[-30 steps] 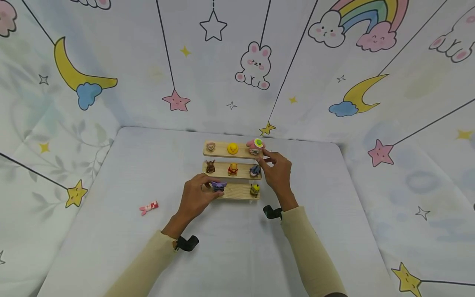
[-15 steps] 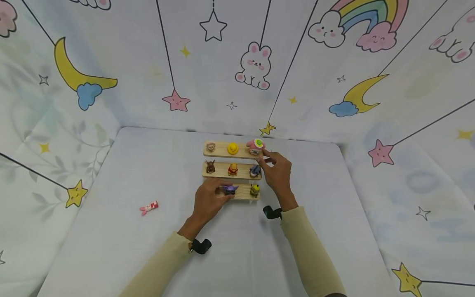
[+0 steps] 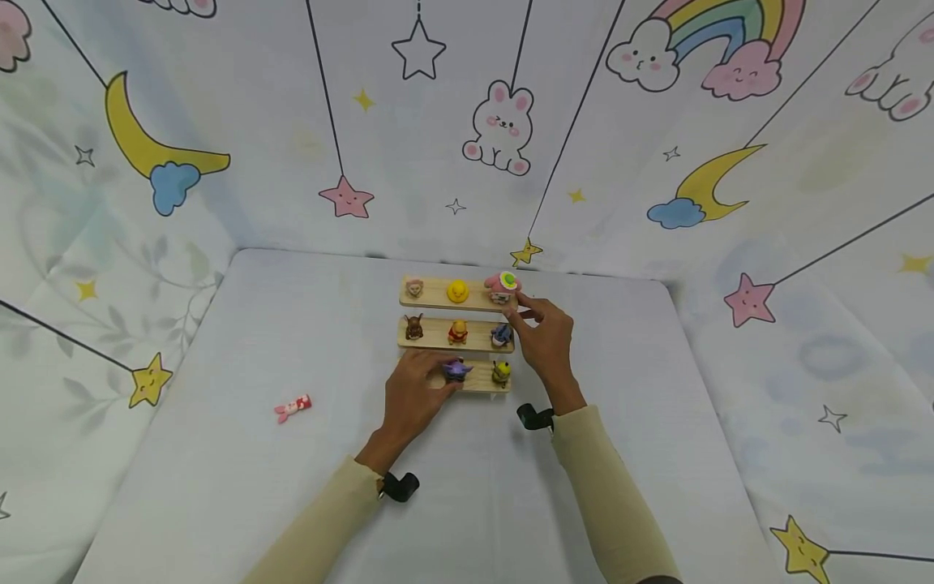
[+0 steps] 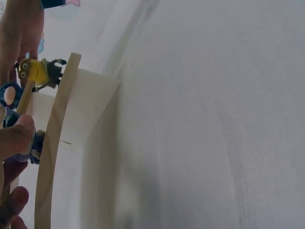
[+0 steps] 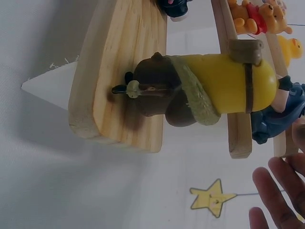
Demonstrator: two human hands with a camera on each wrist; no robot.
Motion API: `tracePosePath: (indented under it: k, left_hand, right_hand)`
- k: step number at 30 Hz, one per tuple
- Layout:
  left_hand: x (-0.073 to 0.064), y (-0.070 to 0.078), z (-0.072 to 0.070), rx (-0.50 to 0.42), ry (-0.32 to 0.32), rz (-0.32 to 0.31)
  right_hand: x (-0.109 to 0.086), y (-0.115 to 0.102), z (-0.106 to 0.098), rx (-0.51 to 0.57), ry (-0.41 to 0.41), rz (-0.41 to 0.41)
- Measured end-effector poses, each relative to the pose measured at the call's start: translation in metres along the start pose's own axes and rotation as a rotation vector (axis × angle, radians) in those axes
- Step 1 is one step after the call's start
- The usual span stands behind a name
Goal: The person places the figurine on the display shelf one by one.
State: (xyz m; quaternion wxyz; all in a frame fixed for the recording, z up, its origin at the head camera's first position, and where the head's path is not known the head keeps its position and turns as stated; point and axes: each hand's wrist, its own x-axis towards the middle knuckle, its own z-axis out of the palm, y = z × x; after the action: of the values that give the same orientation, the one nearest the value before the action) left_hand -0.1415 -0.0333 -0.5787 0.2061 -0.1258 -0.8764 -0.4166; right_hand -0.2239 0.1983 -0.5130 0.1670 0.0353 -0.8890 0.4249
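A small purple-blue figurine [image 3: 456, 371] with wide ears stands on the lowest plank [image 3: 478, 380] of a three-step wooden display stand. My left hand [image 3: 414, 395] pinches it between thumb and fingers; in the left wrist view the thumb lies over the figurine [image 4: 34, 144]. Right of it on that plank is a yellow minion figurine [image 3: 501, 372]. My right hand [image 3: 543, 332] is at the right end of the top plank [image 3: 435, 298], thumb and forefinger pinching that end, close below a pink figurine [image 3: 502, 285] with a white-and-green top. Its other fingers [image 5: 281, 191] spread loosely.
The top plank also bears a pinkish figurine [image 3: 414, 289] and a yellow duck [image 3: 457, 292]. On the middle plank stand a brown figurine [image 3: 413, 328], a red-shirted bear [image 3: 457, 332] and a blue donkey [image 3: 501, 335]. A pink rabbit figurine [image 3: 293, 409] lies on the white-covered table [image 3: 219, 487].
My left hand has moved right along the lowest plank with the purple-blue figurine, which now faces the front more. The right hand has stayed at the top plank's end.
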Motion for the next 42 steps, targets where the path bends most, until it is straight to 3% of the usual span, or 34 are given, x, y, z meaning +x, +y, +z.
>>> tracePosePath:
  k: [6, 11, 20, 30, 36, 42]
  left_hand:
    - [-0.006, -0.010, -0.013, 0.019, 0.018, 0.006]
    - [-0.013, -0.024, -0.037, 0.035, 0.037, -0.021]
    - [-0.033, -0.050, -0.085, 0.120, 0.084, -0.120]
    - [-0.060, -0.087, -0.133, 0.200, 0.226, -0.256]
    - [-0.076, -0.111, -0.147, 0.233, 0.283, -0.329]
    - [-0.087, -0.122, -0.150, 0.284, 0.237, -0.465]
  right_hand:
    - [0.001, 0.000, 0.000, -0.004, 0.000, -0.003]
    - [0.001, -0.001, -0.001, 0.003, 0.001, -0.004]
    - [0.002, 0.000, -0.001, 0.011, 0.007, -0.016]
    - [0.001, 0.000, -0.001, 0.027, 0.005, -0.025]
    - [0.000, -0.001, -0.002, 0.029, 0.015, -0.046]
    - [0.000, -0.001, -0.002, 0.032, 0.009, -0.040]
